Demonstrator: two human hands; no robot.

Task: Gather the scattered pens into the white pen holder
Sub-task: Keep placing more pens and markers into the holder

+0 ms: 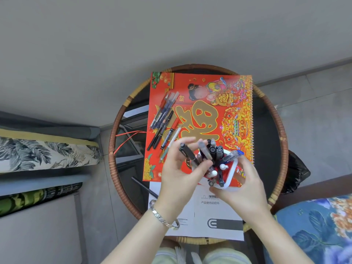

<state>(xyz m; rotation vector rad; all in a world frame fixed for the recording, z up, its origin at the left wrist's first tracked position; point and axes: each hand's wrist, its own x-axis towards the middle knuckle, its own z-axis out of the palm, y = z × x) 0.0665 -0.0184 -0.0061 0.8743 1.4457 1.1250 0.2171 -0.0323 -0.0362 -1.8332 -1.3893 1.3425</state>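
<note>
The white pen holder point(231, 175) stands near the front of the red calendar, packed with several upright pens point(216, 151). My right hand point(242, 185) grips the holder from the right and front. My left hand point(179, 168) is shut on a black pen point(189, 154), whose lower end points into the holder. Several loose pens point(163, 119) lie in a bunch on the calendar's left part. One more black pen point(142, 184) lies on the table left of my left wrist.
The red and gold calendar point(209, 103) covers the round wicker-rimmed table point(114, 130). A white manual point(215, 220) lies at the front. A red string point(127, 136) trails left. Patterned cushions sit left and right of the table.
</note>
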